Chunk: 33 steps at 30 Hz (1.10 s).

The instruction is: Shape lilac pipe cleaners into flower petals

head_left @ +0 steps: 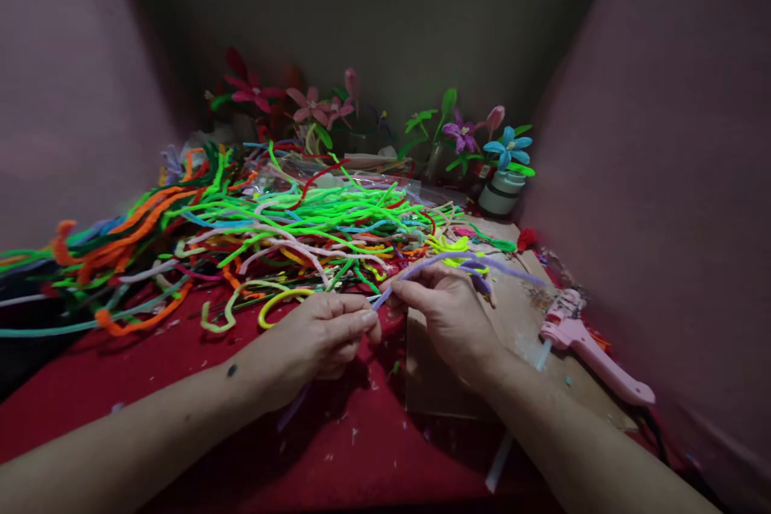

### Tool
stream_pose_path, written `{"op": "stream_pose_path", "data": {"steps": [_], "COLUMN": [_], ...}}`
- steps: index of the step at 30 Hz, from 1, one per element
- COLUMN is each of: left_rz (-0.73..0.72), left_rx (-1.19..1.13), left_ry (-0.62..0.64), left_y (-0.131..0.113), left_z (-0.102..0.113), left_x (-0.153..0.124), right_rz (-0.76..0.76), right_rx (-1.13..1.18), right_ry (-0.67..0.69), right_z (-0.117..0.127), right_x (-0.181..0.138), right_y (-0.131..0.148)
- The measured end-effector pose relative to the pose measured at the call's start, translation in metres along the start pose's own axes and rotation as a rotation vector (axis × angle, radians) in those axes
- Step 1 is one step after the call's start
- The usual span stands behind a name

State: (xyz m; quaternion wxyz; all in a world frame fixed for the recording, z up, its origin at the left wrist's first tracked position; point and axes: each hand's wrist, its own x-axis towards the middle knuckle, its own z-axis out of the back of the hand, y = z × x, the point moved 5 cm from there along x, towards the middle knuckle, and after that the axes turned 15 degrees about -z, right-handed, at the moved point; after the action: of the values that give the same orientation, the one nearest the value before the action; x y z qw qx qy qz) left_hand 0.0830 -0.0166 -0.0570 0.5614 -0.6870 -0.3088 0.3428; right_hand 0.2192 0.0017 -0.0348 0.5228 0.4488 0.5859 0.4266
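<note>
Between both hands runs a purple pipe cleaner (458, 257). My left hand (337, 335) is closed, pinching it between thumb and forefinger, and one end hangs below that hand. Close by on the right, my right hand (446, 309) pinches the same pipe cleaner, and its long end curves off to the right above the knuckles. Behind the hands spreads a big tangled heap of pipe cleaners (313, 213), green, orange, pink and other colours. A bent yellow pipe cleaner (283, 301) lies just beyond my left hand. My right hand's lower fingers are partly hidden.
A cardboard sheet (434, 385) lies on the red cloth (210, 401) under my right arm. On it rests a pink glue gun (602, 353). Pipe-cleaner flowers stand at the back, including a blue flower (507, 148) in a small jar (501, 193). Pink walls (656, 136) close in both sides.
</note>
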Motion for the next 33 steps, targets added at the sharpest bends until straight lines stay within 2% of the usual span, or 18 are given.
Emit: {"op": "stream_pose_path", "data": {"steps": [3, 6, 10, 15, 20, 25, 27, 31, 33], "left_rz": [0.041, 0.074, 0.122, 0.091, 0.035, -0.056, -0.081, -0.071, -0.071], "left_rx": [-0.100, -0.098, -0.081, 0.047, 0.124, 0.033, -0.014, -0.028, -0.022], "left_ry": [0.034, 0.082, 0.190, 0.140, 0.129, 0.083, 0.075, 0.113, 0.127], "left_y": [0.004, 0.007, 0.009, 0.009, 0.002, -0.003, -0.001, 0.004, 0.005], "left_z": [0.000, 0.000, -0.002, 0.005, 0.008, 0.015, 0.018, 0.022, 0.022], "left_x": [-0.001, -0.003, -0.003, 0.002, 0.006, 0.009, 0.010, 0.010, 0.010], "right_rz": [-0.094, -0.142, -0.098, -0.053, -0.076, 0.045, 0.012, 0.045, 0.047], "right_rx": [0.376, 0.603, 0.694, 0.769, 0.773, 0.779, 0.638, 0.328, 0.256], "right_ry": [0.154, 0.230, 0.223, 0.172, 0.231, 0.286, 0.328, 0.184, 0.185], "right_z": [-0.002, -0.002, 0.007, 0.026, 0.032, 0.019, 0.006, -0.003, -0.004], "right_x": [0.007, 0.011, 0.015, 0.019, 0.019, 0.014, 0.010, 0.007, 0.009], "right_y": [-0.004, -0.007, -0.003, 0.010, 0.018, 0.018, 0.011, -0.003, -0.007]}}
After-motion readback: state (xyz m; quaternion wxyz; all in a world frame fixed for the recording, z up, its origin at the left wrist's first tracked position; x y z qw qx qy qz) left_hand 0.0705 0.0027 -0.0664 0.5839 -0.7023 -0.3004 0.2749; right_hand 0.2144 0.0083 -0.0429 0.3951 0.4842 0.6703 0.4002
